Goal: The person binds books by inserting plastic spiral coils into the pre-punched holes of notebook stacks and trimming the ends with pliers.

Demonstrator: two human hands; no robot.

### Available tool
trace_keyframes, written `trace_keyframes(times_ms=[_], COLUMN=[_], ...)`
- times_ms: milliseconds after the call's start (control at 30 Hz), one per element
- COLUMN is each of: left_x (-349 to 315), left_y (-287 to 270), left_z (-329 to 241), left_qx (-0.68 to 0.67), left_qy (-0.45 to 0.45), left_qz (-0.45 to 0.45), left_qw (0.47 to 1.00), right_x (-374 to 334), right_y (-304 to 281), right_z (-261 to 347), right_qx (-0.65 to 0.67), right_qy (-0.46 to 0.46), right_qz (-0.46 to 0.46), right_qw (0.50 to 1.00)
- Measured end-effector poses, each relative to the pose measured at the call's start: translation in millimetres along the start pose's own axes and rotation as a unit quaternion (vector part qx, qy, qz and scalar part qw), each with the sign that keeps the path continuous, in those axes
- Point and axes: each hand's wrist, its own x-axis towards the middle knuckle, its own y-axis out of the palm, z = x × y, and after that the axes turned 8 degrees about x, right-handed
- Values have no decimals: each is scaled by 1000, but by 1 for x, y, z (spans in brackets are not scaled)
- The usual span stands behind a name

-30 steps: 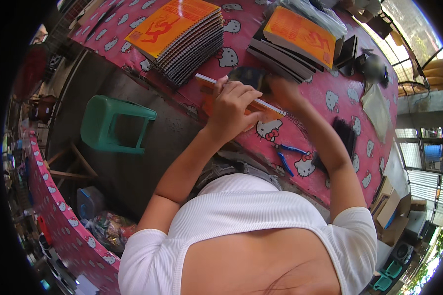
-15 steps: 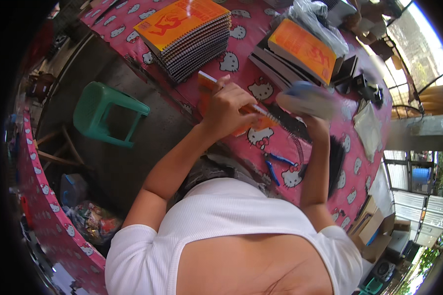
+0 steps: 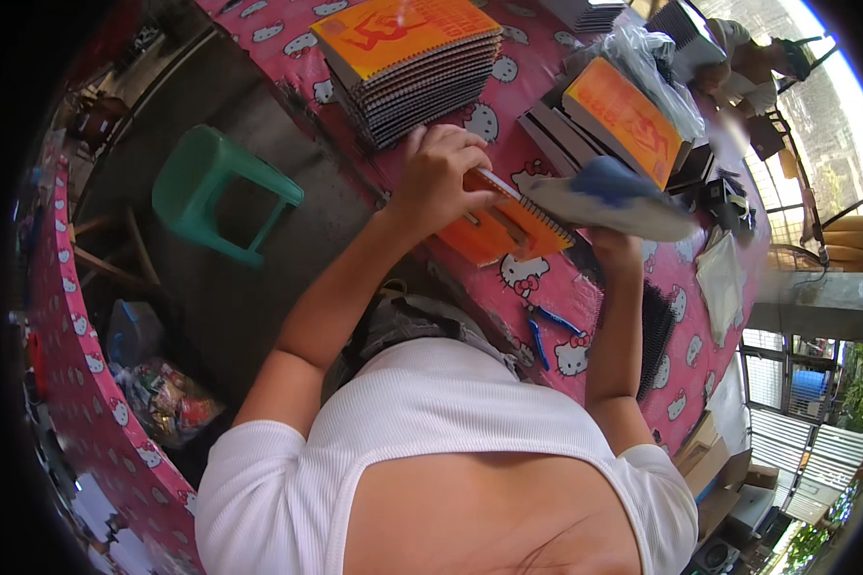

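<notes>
My left hand (image 3: 441,172) grips an orange spiral-bound book (image 3: 484,240) by its upper part, above the pink table. Black coil binding runs along the book's edge toward my right hand (image 3: 612,249). That hand is closed on a white and blue oblong thing (image 3: 633,201), rounded at its ends and smeared by motion, so its kind is unclear. Most of the right fingers are hidden beneath it. Below the book, blue-handled pliers (image 3: 551,337) lie spread on the tablecloth. Black binding coils (image 3: 656,331) lie by my right forearm.
A tall stack of orange-covered spiral books (image 3: 422,86) stands at the far left of the table. More books (image 3: 623,120) lie beside a plastic bag (image 3: 647,62) at the far right. A green stool (image 3: 211,192) stands on the floor left. Another person (image 3: 748,62) is at the far right.
The book in my left hand has tilted, showing more of its orange cover. The white and blue thing has shifted slightly right. The loose coil near the pliers no longer shows.
</notes>
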Motion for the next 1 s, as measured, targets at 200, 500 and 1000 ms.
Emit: trace_keyframes(times_ms=[200,500,1000], left_x=[-2,-3,-9], left_y=[-6,-8,1], left_z=[12,29,46], left_qx=[-84,-157,-422], left_qy=[-18,-49,-223], left_qz=[-10,-22,-6], left_qw=[996,986,878], right_x=[5,27,56], right_y=[22,35,62], right_z=[35,5,12], right_qx=[396,102,-233], right_qy=[64,80,57], right_qz=[-5,15,16], right_qw=[916,991,971])
